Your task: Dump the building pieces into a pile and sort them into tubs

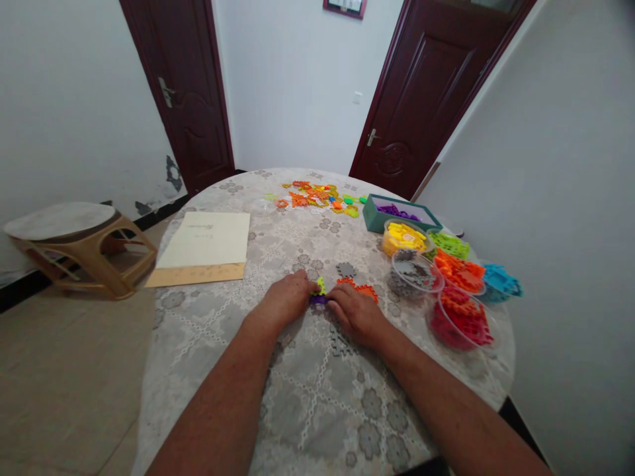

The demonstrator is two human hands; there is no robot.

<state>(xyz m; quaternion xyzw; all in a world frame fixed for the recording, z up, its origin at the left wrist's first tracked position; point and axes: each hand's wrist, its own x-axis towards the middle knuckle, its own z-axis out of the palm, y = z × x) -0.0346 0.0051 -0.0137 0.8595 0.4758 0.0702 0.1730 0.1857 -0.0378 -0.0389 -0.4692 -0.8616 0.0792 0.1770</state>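
Note:
Between my two hands, low over the table, are a yellow-green toothed piece (320, 285) and a purple piece (318, 299) that touch each other. The fingertips of my left hand (291, 295) press together on the left edge of the yellow-green piece. My right hand (356, 312) has its fingers curled at the right end of the purple piece. Orange toothed pieces (368, 291) lie just beyond and partly under my right hand. A grey piece (346, 270) is farther back, and more grey pieces (342, 344) lie partly hidden beneath my right wrist.
Tubs of yellow (405, 237), grey (414, 272), red (464, 320), orange, green and blue pieces (501, 281) stand at the right, near a green box (372, 217) of purple pieces. Mixed pieces (317, 196) lie at the back. A paper folder (206, 239) is at the left.

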